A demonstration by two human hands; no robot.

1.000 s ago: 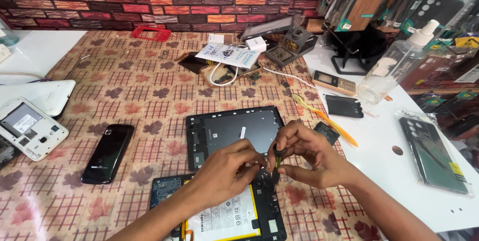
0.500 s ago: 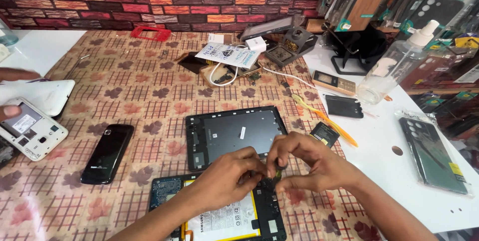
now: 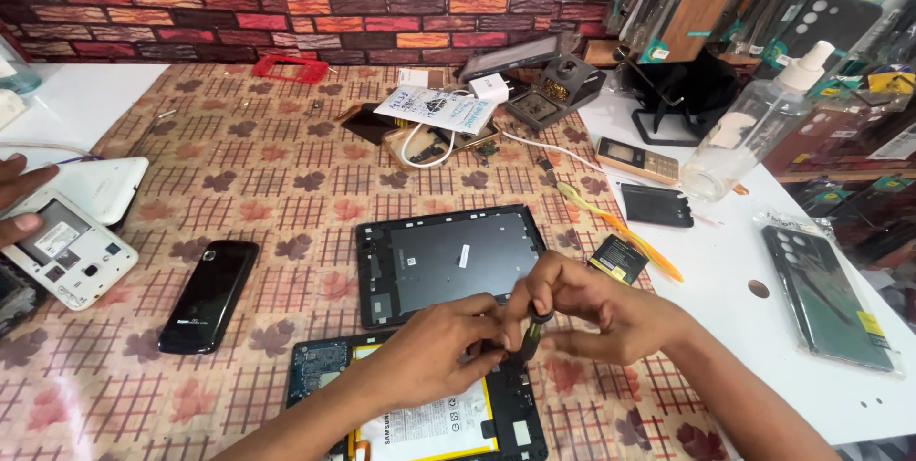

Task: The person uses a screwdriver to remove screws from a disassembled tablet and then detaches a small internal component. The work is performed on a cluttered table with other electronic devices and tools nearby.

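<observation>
Both hands have drifted lower-centre; the left hand (image 3: 434, 351) and right hand (image 3: 596, 308) together pinch a small dark tool (image 3: 531, 332) over the opened black tablet with yellow-edged battery (image 3: 429, 423).

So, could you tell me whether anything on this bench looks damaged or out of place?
Nothing looks broken. The opened tablet under the left hand and right hand shows its board and battery bare; its dark back cover lies apart, slightly askew.

left hand (image 3: 434, 361): lower centre, fingers curled, tips pinched together
right hand (image 3: 592, 313): just right of it, fingers bent, fingertips meeting the left's
</observation>
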